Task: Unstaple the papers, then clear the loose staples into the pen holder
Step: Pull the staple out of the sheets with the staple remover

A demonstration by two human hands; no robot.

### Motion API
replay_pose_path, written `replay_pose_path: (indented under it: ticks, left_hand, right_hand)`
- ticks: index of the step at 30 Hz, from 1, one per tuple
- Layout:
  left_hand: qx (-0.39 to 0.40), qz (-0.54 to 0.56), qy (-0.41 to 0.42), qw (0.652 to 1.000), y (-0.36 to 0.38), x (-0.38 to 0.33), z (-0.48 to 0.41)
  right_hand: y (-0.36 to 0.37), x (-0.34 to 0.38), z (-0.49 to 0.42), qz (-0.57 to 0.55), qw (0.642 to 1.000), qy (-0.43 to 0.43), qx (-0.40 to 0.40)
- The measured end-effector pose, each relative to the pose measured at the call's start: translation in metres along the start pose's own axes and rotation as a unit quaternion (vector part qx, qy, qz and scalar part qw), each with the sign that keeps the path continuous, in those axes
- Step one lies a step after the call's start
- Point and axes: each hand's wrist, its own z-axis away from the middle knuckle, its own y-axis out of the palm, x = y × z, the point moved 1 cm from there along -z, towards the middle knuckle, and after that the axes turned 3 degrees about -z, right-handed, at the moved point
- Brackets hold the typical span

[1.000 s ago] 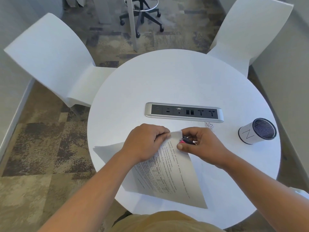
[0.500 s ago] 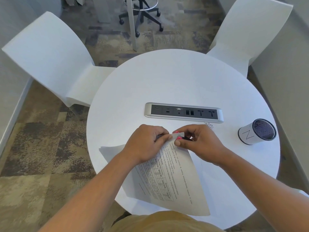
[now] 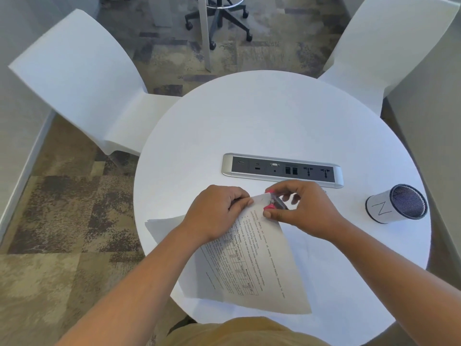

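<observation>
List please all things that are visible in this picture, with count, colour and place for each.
table: 1, white, round, centre
papers: 1 printed stack, white, near table edge, top corner held up
staple remover: 1, dark with pink parts, at the papers' top corner
power socket strip: 1, silver and dark grey, set in the table middle
pen holder: 1, white wrap marked N, dark mesh inside, right side of table
loose staples: a few, too small to count, just below the strip's right end
chairs: 2, white, far left and far right of table
office chair base: 1, black, on carpet behind
left hand: pinches the papers' corner
right hand: grip on the staple remover
</observation>
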Motion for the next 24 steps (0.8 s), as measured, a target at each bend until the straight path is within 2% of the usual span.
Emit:
replay_pose_path:
  ticks: [6,11,15,17,20,24]
  left_hand:
    - [0.013,-0.013,-0.049,0.999,-0.003,0.014,-0.001]
    - [0.023,-0.017,-0.077,0.997,-0.005,0.025,-0.002]
    - [0.032,-0.014,-0.087,0.996,-0.005,0.029,-0.002]
    - [0.032,-0.012,-0.091,0.995,-0.004,0.032,-0.001]
    - [0.027,-0.014,-0.089,0.996,-0.004,0.036,0.001]
    - [0.025,-0.015,-0.083,0.996,-0.006,0.037,0.005]
  right_hand:
    - [-0.004,-0.033,-0.031,0.003,0.999,0.038,-0.032]
    - [0.002,-0.072,-0.056,-0.044,0.990,0.134,-0.030]
    - [0.006,-0.101,-0.074,-0.100,0.977,0.180,-0.050]
    - [0.007,-0.112,-0.080,-0.072,0.980,0.175,-0.055]
    - [0.006,-0.127,-0.087,0.036,0.989,0.131,-0.052]
    - [0.004,-0.130,-0.088,0.114,0.983,0.122,-0.074]
